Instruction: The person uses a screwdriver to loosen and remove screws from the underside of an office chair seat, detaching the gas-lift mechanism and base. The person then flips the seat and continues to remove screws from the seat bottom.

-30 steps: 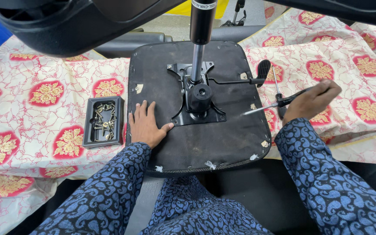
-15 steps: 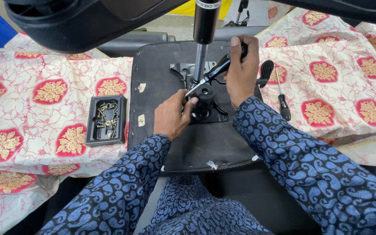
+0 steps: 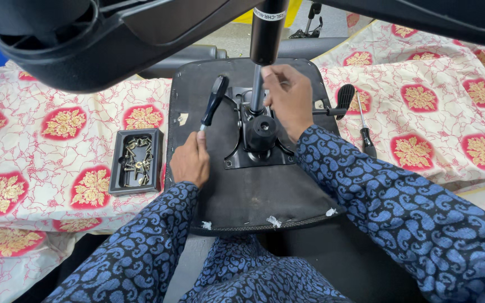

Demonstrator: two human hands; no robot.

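I see the patterned cloth (image 3: 51, 163) spread over the work surface, and on it the upturned black seat base (image 3: 265, 191) of an office chair, lying flat in front of me. Bolted to its middle is the black metal tilt mechanism plate (image 3: 237, 154), with the gas lift cylinder (image 3: 266, 33) standing upright out of its hub and a lever with a black paddle handle (image 3: 343, 98) sticking out to the right. The change from half a second ago is a handover: the black-handled screwdriver (image 3: 214, 101) was in the right hand then, tip at the hub, and now it sits in my left hand (image 3: 191, 160), fingers closed around its lower shaft, handle tilted up over the left side of the seat. My right hand (image 3: 287, 98) has gone to the top of the mechanism beside the cylinder, fingers curled there; I cannot tell what they pinch. So driving is paused while the right hand works at the mechanism. A second screwdriver (image 3: 364, 129) lies untouched on the cloth to the right, and the small black tray of screws (image 3: 136, 161) sits just left of the seat.
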